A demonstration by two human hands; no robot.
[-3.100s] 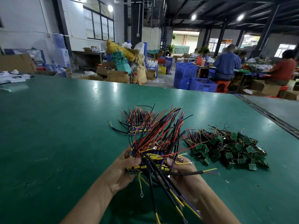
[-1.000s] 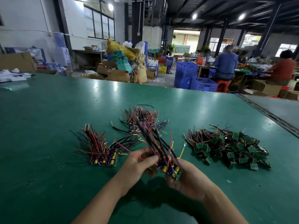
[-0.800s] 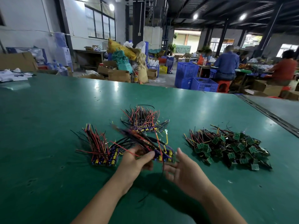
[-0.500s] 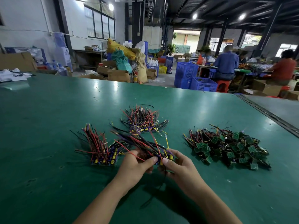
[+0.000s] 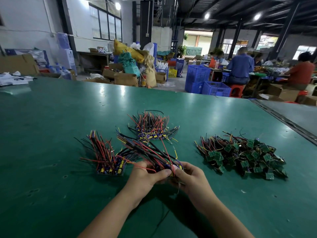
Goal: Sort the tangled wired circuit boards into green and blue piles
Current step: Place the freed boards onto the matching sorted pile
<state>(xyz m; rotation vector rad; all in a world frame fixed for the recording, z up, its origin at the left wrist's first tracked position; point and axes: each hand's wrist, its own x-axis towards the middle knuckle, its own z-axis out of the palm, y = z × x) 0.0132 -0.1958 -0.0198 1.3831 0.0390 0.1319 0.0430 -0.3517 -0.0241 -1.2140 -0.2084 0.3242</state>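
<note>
Head view: both hands meet low at the middle of the green table [image 5: 51, 121]. The left hand [image 5: 145, 176] and the right hand [image 5: 193, 177] each have their fingers curled round the board end of one bundle [image 5: 151, 152] of blue boards, held just above the table. Its red, black and yellow wires fan up and away to the left.

A blue pile [image 5: 109, 162] lies just beside the left hand, and some wires of the bundle cross over its edge. A second blue pile [image 5: 151, 130] sits farther back. The green pile [image 5: 243, 155] lies well apart to the right.

The step in hand looks like squaring up or untangling a blue clump before it goes down. The next move probably calls for freeing the wires that cross the near pile, then laying the bundle with the blue boards, away from the green ones.
</note>
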